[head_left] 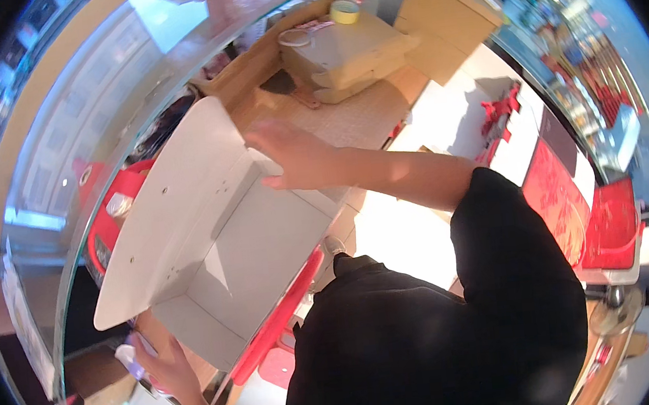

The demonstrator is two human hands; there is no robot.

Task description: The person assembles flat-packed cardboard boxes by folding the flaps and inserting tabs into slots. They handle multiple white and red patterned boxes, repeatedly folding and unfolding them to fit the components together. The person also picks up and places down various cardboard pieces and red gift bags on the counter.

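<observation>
A large open cardboard box (265, 232) with a white-grey inside lies tilted in front of me. Its broad lid flap (175, 193) is raised on the far left side and has small holes in it. My right hand (300, 156) is closed on the box's far end, with the thumb at the inner wall; the fingertips are a little blurred. Beside the box's near left corner is my left hand (167, 366), thumb and fingers apart. A white and purple object (133, 361) lies right by its fingers; whether they touch is unclear.
Brown cartons (357, 55) stand on the wooden counter (269, 110), with a yellow tape roll (344, 13) on top. A glass edge (74, 281) curves along the left. Under the box's near side are red chairs (278, 365). Red ribbon (499, 111) lies to the right.
</observation>
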